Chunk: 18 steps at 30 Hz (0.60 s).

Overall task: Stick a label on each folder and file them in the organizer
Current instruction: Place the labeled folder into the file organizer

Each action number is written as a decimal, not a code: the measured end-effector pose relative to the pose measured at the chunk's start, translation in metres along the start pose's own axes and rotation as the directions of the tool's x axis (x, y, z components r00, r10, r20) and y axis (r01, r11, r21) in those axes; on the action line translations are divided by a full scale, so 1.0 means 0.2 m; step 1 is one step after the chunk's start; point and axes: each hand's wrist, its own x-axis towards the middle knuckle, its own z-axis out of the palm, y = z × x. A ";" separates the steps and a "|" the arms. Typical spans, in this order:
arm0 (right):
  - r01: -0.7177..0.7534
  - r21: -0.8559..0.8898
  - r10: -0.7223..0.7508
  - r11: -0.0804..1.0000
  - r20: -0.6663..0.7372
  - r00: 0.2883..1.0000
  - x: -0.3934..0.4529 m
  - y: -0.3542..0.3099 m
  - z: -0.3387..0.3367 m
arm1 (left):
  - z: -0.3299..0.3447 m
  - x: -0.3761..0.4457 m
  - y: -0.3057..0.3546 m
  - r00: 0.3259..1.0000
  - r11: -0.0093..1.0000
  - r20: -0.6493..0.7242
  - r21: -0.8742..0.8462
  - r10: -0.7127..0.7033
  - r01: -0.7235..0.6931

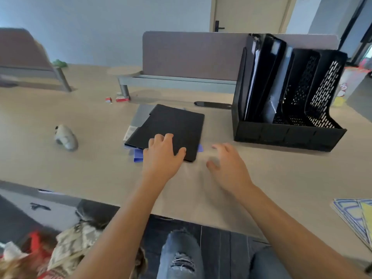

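Note:
A black folder lies flat on top of a small stack in the middle of the desk, with a blue folder and a grey folder peeking out under it. My left hand rests palm down on the black folder's near corner, fingers spread. My right hand hovers over bare desk just right of the stack, fingers apart and holding nothing. The black mesh organizer stands at the right with black folders upright in its left slots. Label sheets lie at the desk's right edge.
A grey mouse-like object lies at the left. Small red-and-white boxes sit near a divider leg. A black pen-like item lies behind the stack. A grey partition runs along the back. The desk's near edge is by my knees.

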 end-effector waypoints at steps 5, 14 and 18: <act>0.045 -0.024 -0.044 0.999 0.047 0.998 0.06 -0.18 0.17 | -0.04 0.01 -0.23 1.000 0.999 -0.025 0.032 -0.016 0.017; 0.135 -0.212 -0.091 0.968 0.208 0.974 0.18 -0.21 0.32 | 0.08 0.11 -0.38 0.979 0.971 0.185 0.208 0.080 -0.118; 0.143 -0.249 -0.088 0.958 0.221 0.971 0.13 -0.18 0.31 | 0.10 0.04 -0.36 0.981 0.970 0.181 0.217 0.070 -0.109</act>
